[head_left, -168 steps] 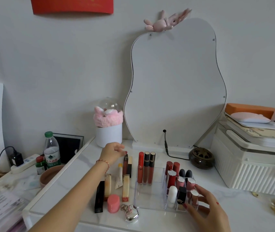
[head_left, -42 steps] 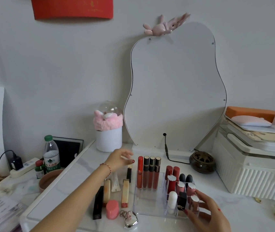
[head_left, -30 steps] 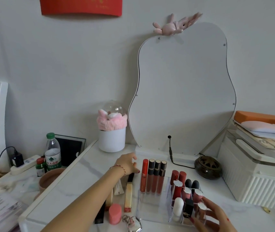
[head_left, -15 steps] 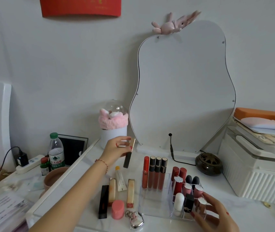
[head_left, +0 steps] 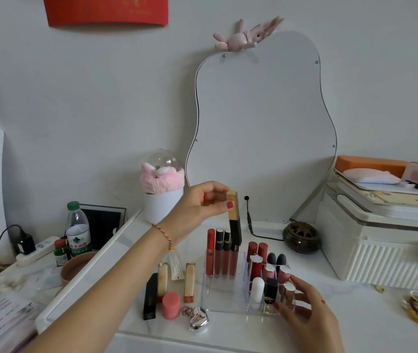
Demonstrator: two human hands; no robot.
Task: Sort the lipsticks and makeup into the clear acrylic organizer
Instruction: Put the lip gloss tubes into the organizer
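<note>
Head view shows the black-and-gold lip gloss (head_left: 234,220) pinched at its gold cap by the thumb and fingers of the left hand (head_left: 204,202); it hangs upright, its black end just above the far-left part of the clear acrylic organizer (head_left: 224,299), so my guess is that it is held vertical in order to drop in beside the tall tubes already standing there. Those tall glosses (head_left: 220,253) number three that I can separate: one with a red cap, two with dark caps; a fourth may stand behind the held tube, but I cannot tell. The right hand (head_left: 304,319) rests with spread fingers against the organizer's near-right corner, gripping nothing, most likely to brace the light box while the tube goes in. The right-hand grid holds the short lipsticks (head_left: 266,273), about ten: two dark red at the far end, two black-capped, several silver-topped pink ones, one white and one black with gold lettering nearest. Left of the organizer, lying on the white table (head_left: 342,324) and not yet sorted, I count five long pieces: a black stick (head_left: 150,296), two pale gold tubes (head_left: 189,282), a cream tube and a white squeeze tube (head_left: 174,266), plus one round pink pot (head_left: 171,304) and one silver keyring charm (head_left: 197,320). Farther off stand one mirror (head_left: 261,133), one water bottle (head_left: 78,233) and one dark incense burner (head_left: 301,236).
</note>
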